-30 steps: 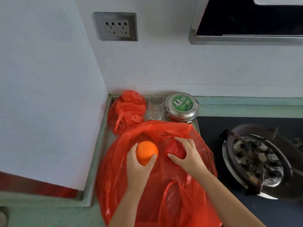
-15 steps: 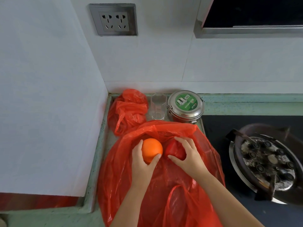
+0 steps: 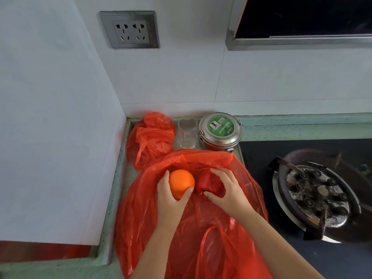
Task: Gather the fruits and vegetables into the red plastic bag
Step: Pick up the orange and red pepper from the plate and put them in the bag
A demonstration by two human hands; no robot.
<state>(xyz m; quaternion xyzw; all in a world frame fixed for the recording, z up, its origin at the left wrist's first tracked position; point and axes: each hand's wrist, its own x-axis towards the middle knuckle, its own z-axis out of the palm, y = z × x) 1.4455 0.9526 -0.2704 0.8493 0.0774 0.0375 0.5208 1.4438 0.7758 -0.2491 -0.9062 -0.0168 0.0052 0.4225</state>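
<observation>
Orange point(image 3: 181, 183): sits in my left grip point(image 3: 171, 200). Thumb up its left flank, one fingertip pressed on its near-right side, palm cupping it from the near side. The far half of the fruit stands proud of the grip, uncovered. Grip holding, curled round the orange.

Red vegetable point(image 3: 209, 185), pepper-like: just right of the orange, the two touching or nearly so; cannot tell which. My right grip point(image 3: 227, 190) is curled on it, fingers arched over its far side and thumb tucked at its near side. Grip narrow, holding the vegetable. Cannot tell whether the bag's film lies between fingers and vegetable.

Both items are over the far part of the red plastic bag point(image 3: 153, 218), near its rumpled far edge. The bag is spread across the bench point(image 3: 302, 127), running from under my forearms to the far end, handle loops toward me.

Beyond the bag, along the back wall, left to right:
- a smaller crumpled red bag point(image 3: 151, 137), in the corner
- a clear glass point(image 3: 187, 131), upright
- a steel tin point(image 3: 220, 131) with a green label on its lid, clasp on its side

To the right, a dark hob with a gas burner point(image 3: 316, 196). A wall socket point(image 3: 130, 30) is mounted above the corner.
</observation>
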